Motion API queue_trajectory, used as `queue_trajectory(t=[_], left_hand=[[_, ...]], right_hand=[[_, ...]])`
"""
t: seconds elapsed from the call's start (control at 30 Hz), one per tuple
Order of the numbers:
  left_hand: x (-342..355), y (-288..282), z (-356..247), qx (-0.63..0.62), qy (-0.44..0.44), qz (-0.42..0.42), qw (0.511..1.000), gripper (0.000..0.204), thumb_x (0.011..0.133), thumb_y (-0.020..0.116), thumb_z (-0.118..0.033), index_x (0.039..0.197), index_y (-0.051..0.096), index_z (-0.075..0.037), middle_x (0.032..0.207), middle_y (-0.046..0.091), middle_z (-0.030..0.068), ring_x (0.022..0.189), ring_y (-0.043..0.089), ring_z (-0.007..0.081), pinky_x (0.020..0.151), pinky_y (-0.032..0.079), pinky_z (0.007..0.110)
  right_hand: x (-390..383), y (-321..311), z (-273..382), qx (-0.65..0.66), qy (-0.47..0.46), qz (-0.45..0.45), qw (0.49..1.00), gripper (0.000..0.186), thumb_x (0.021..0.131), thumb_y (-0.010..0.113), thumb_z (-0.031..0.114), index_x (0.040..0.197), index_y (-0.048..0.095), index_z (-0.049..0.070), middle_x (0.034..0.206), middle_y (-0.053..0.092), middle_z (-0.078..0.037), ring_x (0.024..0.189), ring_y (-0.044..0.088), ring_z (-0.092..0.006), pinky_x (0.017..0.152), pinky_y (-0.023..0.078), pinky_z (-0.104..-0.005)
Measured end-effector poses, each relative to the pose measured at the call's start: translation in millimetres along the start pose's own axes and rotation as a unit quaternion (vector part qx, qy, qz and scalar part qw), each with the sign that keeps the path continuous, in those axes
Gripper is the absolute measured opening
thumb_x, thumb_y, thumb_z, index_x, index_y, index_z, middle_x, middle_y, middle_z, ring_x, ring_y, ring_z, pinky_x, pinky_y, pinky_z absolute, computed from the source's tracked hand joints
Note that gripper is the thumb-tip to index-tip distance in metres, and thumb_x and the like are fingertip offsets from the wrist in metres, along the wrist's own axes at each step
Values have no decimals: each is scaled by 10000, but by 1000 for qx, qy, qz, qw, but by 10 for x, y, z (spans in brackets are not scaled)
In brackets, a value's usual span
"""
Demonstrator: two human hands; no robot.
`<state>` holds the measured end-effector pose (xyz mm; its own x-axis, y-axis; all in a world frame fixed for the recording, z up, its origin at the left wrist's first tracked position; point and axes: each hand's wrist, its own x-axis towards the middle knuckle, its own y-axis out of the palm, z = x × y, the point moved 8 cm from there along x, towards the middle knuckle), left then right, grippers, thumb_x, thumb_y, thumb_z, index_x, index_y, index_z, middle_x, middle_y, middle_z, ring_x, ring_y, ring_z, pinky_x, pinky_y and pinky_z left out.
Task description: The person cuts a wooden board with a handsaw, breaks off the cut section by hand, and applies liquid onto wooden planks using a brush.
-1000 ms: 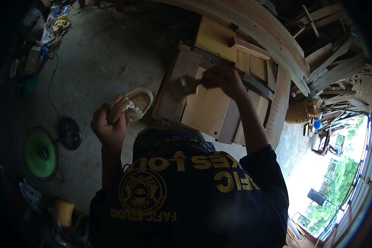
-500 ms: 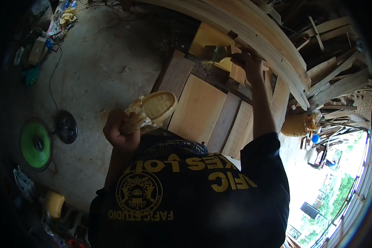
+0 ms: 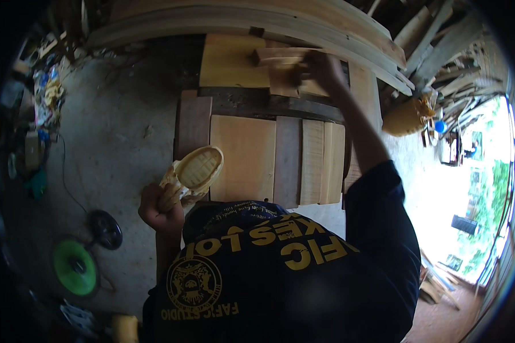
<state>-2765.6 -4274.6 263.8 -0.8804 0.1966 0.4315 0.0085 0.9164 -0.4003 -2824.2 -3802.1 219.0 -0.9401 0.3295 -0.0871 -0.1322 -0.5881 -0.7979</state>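
My left hand (image 3: 161,207) is closed around the narrow, lumpy end of a cream container (image 3: 199,168). The container's oval opening faces up and shows a ridged, pale inside. Reaching forward, my right hand (image 3: 321,70) is over some small wood pieces at the far side of the bench. A reddish wood strip (image 3: 280,52) lies against its fingers, beside a pale wood block (image 3: 281,79). Motion smears these fingers, so whether they grip anything cannot be made out. A yellowish board (image 3: 232,62) lies left of the pieces.
Nearer me, a wide light board (image 3: 243,151) lies beside darker and narrower planks (image 3: 313,163). Long timbers (image 3: 212,22) run along the far side. A green fan (image 3: 75,267) stands on the floor at left; a tan sack (image 3: 407,117) sits at right.
The view has turned, so the bench now lies straighter ahead. A dark, flat thing formerly by my right fingers no longer shows. My left hand still holds the container.
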Motion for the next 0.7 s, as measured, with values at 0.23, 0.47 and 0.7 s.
queue_trajectory(t=[0.23,0.47,0.7], left_hand=[[4,100,0,3,-12,6,1000,133,715,571,20,668,448,3,597,445,94,529,449,224,505,352,316],[42,91,25,2,-30,-2,1000,141,708,572,-8,654,442,3,585,444,78,527,444,196,507,361,296],[59,150,16,-12,-50,-7,999,130,695,566,1,655,443,-1,583,435,72,521,414,157,500,350,284]], right_hand=[[-28,127,20,457,83,-41,884,170,877,494,12,995,580,-73,899,623,-190,743,666,-274,661,600,-345],[-14,-873,-843,28,201,-183,962,177,799,535,155,822,670,43,766,662,-172,683,678,-261,627,540,-365],[217,-498,-447,340,159,-282,883,203,823,463,73,844,642,-21,790,639,-175,657,669,-264,580,568,-339]])
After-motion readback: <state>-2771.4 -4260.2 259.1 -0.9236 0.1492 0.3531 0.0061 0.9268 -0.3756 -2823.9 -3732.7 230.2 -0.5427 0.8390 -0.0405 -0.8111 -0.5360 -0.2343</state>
